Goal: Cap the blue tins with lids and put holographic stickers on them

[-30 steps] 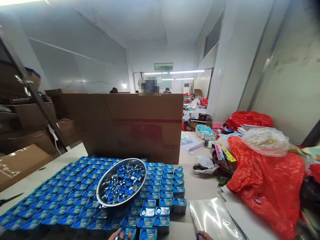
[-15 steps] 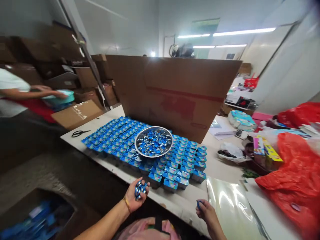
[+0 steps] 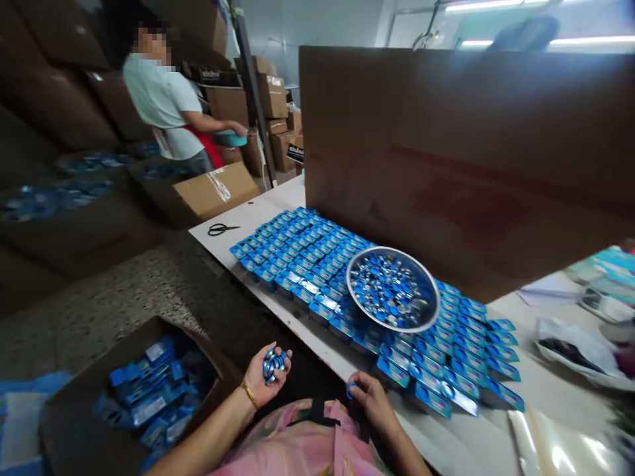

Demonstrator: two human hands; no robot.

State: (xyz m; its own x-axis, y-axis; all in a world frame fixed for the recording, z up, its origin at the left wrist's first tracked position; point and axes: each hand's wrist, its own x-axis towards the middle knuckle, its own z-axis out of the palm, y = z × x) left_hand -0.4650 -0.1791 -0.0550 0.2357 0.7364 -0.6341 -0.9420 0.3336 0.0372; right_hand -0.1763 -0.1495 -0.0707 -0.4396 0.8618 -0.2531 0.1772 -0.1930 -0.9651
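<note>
From my remote place, I see through the head camera that the left hand [image 3: 268, 375] is cupped, with its fingers curled around a pile of small round blue-and-silver metal caps [image 3: 274, 363]. The right hand [image 3: 366, 391] is pinching one small round blue piece [image 3: 351, 390] between the thumb and fingers, near the front edge of the white counter [image 3: 278, 196].

On the counter there are many rectangular blue printed tins [image 3: 288, 248], standing in close rows. A round silver metal bowl [image 3: 348, 284], filled with similar caps, rests on top of them and is slightly tilted. Black-handled scissors [image 3: 218, 229] lie near the far left corner. Behind the tins stands a large brown cardboard panel [image 3: 421, 132]. An open brown cardboard box [image 3: 64, 416] with blue tins inside is to the left of my left hand. Farther away, a person in a white shirt [image 3: 166, 99] holds a turquoise container [image 3: 234, 139].
</note>
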